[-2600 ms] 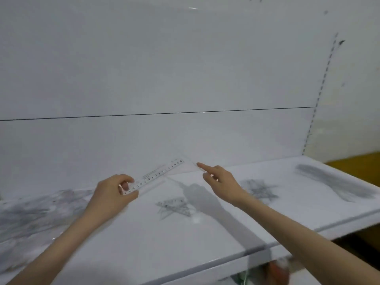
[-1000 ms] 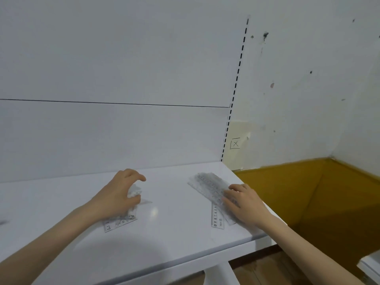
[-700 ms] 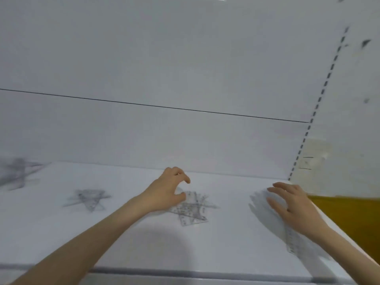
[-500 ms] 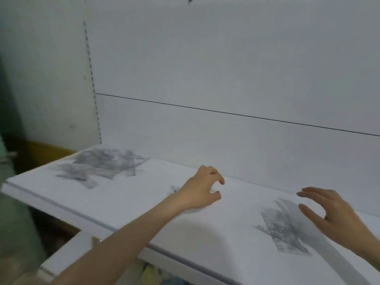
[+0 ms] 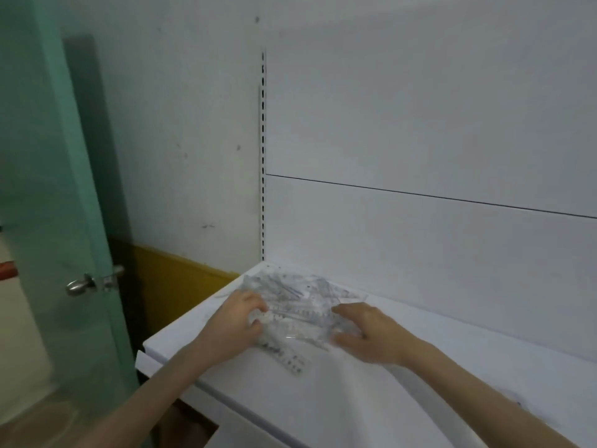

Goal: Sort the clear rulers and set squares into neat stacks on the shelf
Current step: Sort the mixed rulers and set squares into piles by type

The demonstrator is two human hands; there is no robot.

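As it lies: pile (image 5: 295,307) on shelf (image 5: 355,402), far-left end, jumbled.
Left grip (image 5: 240,323): pinching pile's left edge.
Right grip (image 5: 366,333): curled round its right edge; both equally near.

No text or number can be read. The clear rulers (image 5: 292,307), heaped at the far left corner of the white shelf (image 5: 355,402), carry dark printed scale marks, all too blurred to make out.

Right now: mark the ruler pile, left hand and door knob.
ruler pile (image 5: 298,297): head view, middle of the clear heap.
left hand (image 5: 235,323): head view, back of the hand.
door knob (image 5: 76,287): head view, round metal end.
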